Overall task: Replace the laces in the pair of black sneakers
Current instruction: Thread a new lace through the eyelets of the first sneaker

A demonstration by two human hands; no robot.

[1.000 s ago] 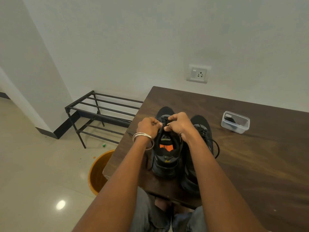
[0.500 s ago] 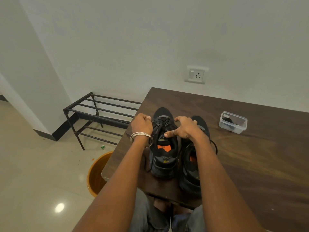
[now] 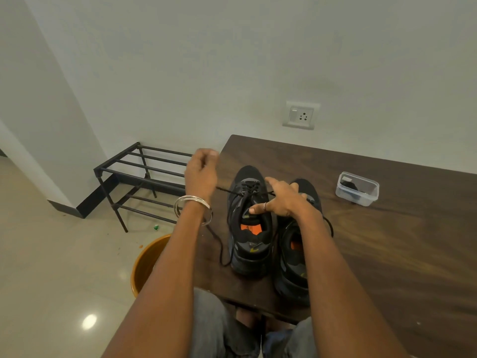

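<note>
Inside, the left sneaker point(image 3: 249, 228) shows an orange label point(image 3: 249, 229), writing unreadable.

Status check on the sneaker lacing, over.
Left hand pulling black lace sideways out of left sneaker. Right hand spread, steadying its tongue. Nothing in the way.

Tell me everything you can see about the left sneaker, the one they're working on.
The left sneaker is black with grey panels, a thick sole and an orange patch on its insole. It stands upright on the wooden table, toe toward the wall, beside the other sneaker. A thin black lace runs through its upper eyelets. The left hand pulls one end out to the left, and slack loops down beside the sole. The right hand rests on the tongue, fingers spread.
</note>
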